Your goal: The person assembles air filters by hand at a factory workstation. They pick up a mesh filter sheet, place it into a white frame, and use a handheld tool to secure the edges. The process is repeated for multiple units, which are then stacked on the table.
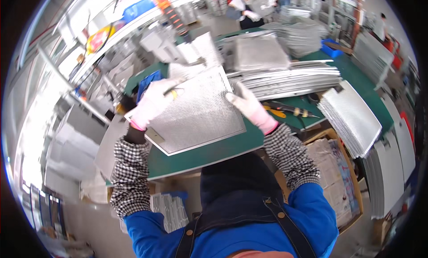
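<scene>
A silver mesh filter panel (200, 113) with a thin metal frame is tilted over the green table (196, 163). My left hand (156, 99), in a white glove with a pink cuff, grips its left side, the fingers reaching over the mesh. On the opposite side, my right hand (248, 105), gloved the same way, pinches the panel's right edge near the upper corner. A small tan tab (154, 135) shows at the panel's lower left corner. Right of my right hand lie a yellow-handled tool (274, 111) and a black pen-shaped tool (294, 110).
Stacked panels (290, 79) fill the table's far side. More mesh panels (352, 117) jut past its right edge, above a cardboard box (330, 169). An orange-and-black power tool (171, 15) hangs overhead. Another person (249, 12) stands beyond the table.
</scene>
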The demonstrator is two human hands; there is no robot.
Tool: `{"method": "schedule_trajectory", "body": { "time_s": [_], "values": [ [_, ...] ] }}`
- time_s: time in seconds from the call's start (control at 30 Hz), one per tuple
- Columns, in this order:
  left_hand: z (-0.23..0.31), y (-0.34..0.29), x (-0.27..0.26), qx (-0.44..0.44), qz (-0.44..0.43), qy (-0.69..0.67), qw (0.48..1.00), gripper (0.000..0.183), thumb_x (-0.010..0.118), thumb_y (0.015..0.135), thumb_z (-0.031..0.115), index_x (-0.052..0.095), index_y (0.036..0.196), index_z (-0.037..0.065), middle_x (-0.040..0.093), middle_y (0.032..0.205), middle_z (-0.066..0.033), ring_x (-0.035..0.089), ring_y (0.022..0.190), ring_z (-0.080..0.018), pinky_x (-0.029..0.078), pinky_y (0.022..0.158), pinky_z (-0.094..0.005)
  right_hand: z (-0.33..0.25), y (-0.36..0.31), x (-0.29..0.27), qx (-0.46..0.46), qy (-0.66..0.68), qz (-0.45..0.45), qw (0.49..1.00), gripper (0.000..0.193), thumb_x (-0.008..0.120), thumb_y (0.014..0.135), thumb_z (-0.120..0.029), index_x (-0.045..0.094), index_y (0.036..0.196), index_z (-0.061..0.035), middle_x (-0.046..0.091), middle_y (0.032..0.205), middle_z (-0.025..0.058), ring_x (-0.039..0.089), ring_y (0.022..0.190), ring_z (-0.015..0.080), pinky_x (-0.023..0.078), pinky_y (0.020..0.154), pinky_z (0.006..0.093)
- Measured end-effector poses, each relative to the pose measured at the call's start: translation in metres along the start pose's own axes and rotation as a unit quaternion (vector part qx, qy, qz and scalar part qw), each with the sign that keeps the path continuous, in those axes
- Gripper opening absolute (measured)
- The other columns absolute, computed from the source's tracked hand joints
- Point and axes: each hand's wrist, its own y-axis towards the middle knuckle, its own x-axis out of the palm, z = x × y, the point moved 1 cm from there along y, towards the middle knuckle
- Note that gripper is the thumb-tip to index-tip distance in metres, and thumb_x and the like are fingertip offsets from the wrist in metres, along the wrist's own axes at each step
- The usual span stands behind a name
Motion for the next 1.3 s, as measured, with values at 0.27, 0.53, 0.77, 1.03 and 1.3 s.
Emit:
{"method": "schedule_trajectory", "body": {
  "time_s": [0.27, 0.53, 0.77, 1.03, 1.3],
  "values": [
    [0.009, 0.095, 0.1, 0.095, -0.02, -0.012, 0.995, 0.033, 0.066, 0.093, 0.018, 0.068, 0.124, 0.007, 0.071, 0.111, -0.0194, 0.068, 0.104, -0.0361, 0.052, 0.093, -0.0413, 0.05, -0.037, -0.078, 0.08, -0.029, 0.148, 0.985, 0.037, 0.058, 0.104, -0.018, 0.056, 0.132, 0.0051, 0.064, 0.115, 0.0004, 0.055, 0.103, 0.0074, 0.046, 0.093, 0.0252],
    [0.027, 0.117, 0.121, 0.047, -0.033, -0.049, 0.997, 0.033, 0.066, 0.094, 0.026, 0.069, 0.12, 0.005, 0.072, 0.105, -0.0191, 0.07, 0.096, -0.0364, 0.053, 0.086, -0.0415, 0.017, -0.062, -0.11, 0.062, -0.024, 0.167, 0.984, 0.041, 0.058, 0.104, -0.026, 0.058, 0.13, 0.0051, 0.063, 0.109, -0.0002, 0.053, 0.1, 0.0084, 0.044, 0.093, 0.0259],
    [0.058, 0.137, 0.157, -0.004, 0.013, -0.037, 0.999, 0.033, 0.066, 0.094, 0.027, 0.071, 0.117, 0.005, 0.072, 0.107, -0.0198, 0.07, 0.1, -0.0354, 0.054, 0.088, -0.0403, 0.012, -0.064, -0.147, 0.106, -0.018, 0.208, 0.972, 0.039, 0.057, 0.104, -0.023, 0.057, 0.133, 0.0039, 0.064, 0.113, 0.0017, 0.054, 0.104, 0.0093, 0.045, 0.094, 0.0271],
    [0.044, 0.141, 0.163, 0.037, 0.011, 0.028, 0.999, 0.031, 0.065, 0.095, 0.027, 0.07, 0.118, 0.007, 0.073, 0.106, -0.0169, 0.069, 0.097, -0.0361, 0.054, 0.086, -0.0426, 0.039, -0.069, -0.14, 0.102, 0.02, 0.209, 0.972, 0.038, 0.061, 0.103, -0.025, 0.058, 0.131, 0.0021, 0.063, 0.115, 0.0004, 0.054, 0.107, 0.0079, 0.043, 0.098, 0.0264],
    [0.067, 0.169, 0.178, 0.053, 0.06, -0.084, 0.993, 0.032, 0.065, 0.096, 0.024, 0.068, 0.116, -0.001, 0.073, 0.108, -0.0181, 0.069, 0.099, -0.0358, 0.053, 0.089, -0.0379, 0.04, -0.044, -0.151, 0.067, 0.002, 0.169, 0.983, 0.038, 0.063, 0.102, -0.027, 0.062, 0.126, 0.0025, 0.064, 0.11, -0.0019, 0.053, 0.101, 0.0069, 0.043, 0.093, 0.0245]
  ]
}}
